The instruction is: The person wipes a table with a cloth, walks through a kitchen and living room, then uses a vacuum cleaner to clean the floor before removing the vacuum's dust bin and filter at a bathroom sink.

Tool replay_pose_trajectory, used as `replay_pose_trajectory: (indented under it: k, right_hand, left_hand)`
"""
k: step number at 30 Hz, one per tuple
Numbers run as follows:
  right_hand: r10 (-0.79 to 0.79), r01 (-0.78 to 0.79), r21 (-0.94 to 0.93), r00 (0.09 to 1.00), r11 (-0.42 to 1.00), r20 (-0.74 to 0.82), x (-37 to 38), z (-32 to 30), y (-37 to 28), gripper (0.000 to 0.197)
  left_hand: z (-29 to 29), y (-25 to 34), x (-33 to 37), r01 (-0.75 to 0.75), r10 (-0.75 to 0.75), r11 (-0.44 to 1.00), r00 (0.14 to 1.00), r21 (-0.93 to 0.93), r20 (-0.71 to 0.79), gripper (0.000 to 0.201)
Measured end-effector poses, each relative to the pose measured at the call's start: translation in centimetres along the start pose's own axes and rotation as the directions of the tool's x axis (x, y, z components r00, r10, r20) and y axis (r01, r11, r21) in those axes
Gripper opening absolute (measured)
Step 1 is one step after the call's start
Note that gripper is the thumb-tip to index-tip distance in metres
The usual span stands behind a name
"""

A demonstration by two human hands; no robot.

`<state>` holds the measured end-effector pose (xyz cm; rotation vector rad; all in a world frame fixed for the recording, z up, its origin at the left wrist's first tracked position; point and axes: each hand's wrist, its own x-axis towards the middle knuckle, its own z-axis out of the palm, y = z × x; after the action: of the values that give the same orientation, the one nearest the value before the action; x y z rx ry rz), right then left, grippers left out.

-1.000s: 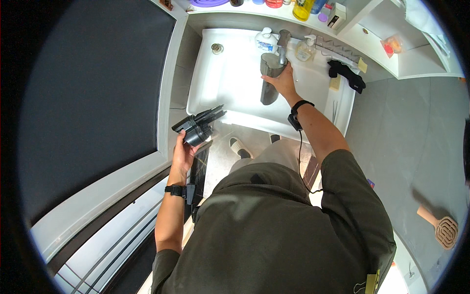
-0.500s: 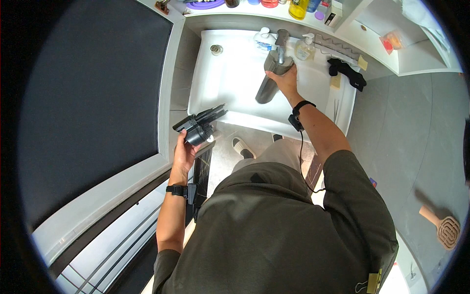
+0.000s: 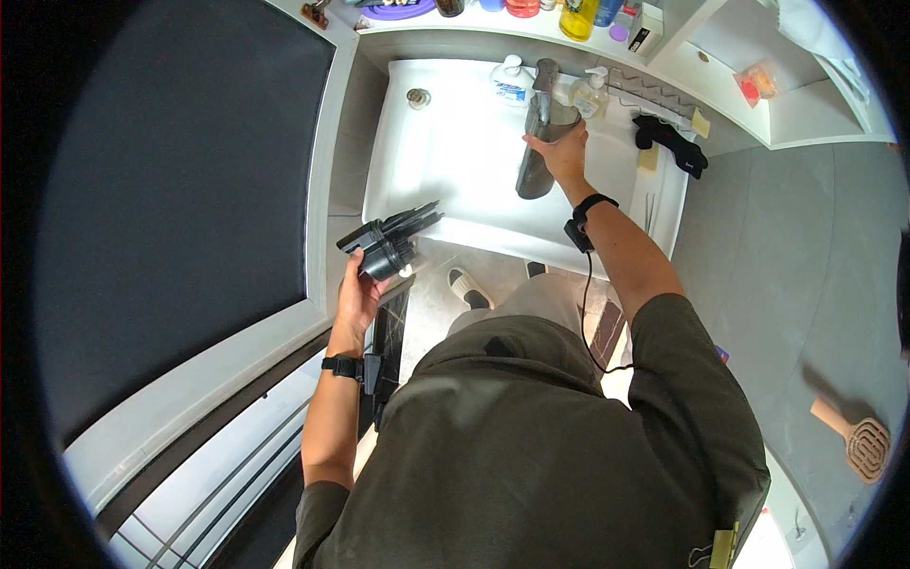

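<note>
My right hand (image 3: 566,156) grips a smoky translucent plastic tank (image 3: 536,173) over the white sink (image 3: 455,152). The tank is tilted, its wide open mouth beneath the grey faucet (image 3: 547,74) and its narrow end toward me. Whether water is running cannot be made out. Off the sink's near left edge, my left hand (image 3: 354,296) is closed around a black plastic fitting (image 3: 384,250) with a ribbed round body and long prongs that reach over the sink rim.
Two pump bottles, one white (image 3: 512,83) and one clear (image 3: 590,93), flank the faucet. A black cloth item (image 3: 671,144) lies at the sink's right end. Bottles, including a yellow one (image 3: 576,19), line the shelf behind. A wooden-handled brush (image 3: 864,446) is far right.
My right hand has shifted slightly right with the tank, which now stands steeper, its narrow end swung right. My left hand and the black fitting have hardly moved.
</note>
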<state>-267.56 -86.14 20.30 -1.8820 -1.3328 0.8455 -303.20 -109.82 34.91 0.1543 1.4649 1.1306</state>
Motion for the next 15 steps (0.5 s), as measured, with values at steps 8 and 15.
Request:
replay_pose_trajectory:
  k: [8, 15]
  right_hand:
    - [-0.11, 0.112, -0.071, 0.993, 0.991, 0.04, -0.3, 0.2, -0.1, 0.12]
    - [-0.068, 0.073, -0.081, 0.995, 0.994, 0.074, 0.3, -0.8, 0.1, 0.116]
  left_hand:
    - [0.1, 0.2, -0.2, 0.012, -0.012, 1.0, 1.0, 0.006, 0.012, 0.052]
    - [-0.6, -0.3, 0.3, -0.001, 0.001, 0.999, 1.0, -0.05, 0.011, 0.056]
